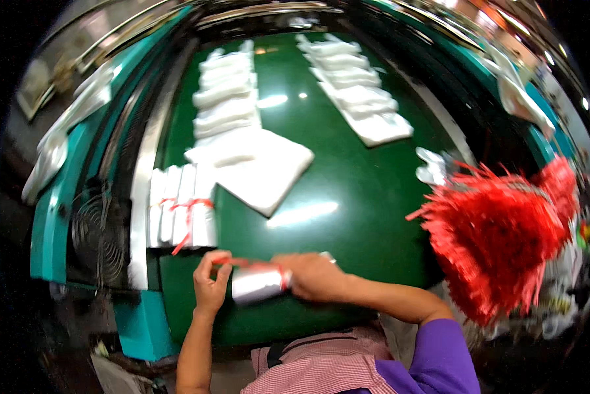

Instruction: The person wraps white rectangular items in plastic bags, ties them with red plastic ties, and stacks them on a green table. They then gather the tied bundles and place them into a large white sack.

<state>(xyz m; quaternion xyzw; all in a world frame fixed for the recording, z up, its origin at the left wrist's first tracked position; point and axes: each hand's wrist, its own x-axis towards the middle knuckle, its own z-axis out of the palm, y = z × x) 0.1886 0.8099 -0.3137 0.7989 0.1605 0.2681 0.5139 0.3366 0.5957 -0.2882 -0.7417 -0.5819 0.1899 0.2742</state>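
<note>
A white roll of what looks like folded plastic bags (259, 284) lies near the front edge of the green table (367, 217). A red plastic strip (246, 262) runs above the roll, between my two hands, and wraps it near my right fingers. My left hand (212, 279) pinches the strip's left end, just off the roll. Closed and blurred, my right hand (318, 276) grips the strip over the roll's right part. A white tip shows beyond that hand. Several similar tied rolls (183, 207) lie side by side at the left, bound with red strips.
Two rows of overlapping white bag stacks, left (226, 98) and right (360, 92), run along the table's far part. A loose white stack (262, 167) lies before the left row. A big red bunch of plastic strips (498, 236) hangs at the right edge. Teal machine frames (62, 197) flank the table.
</note>
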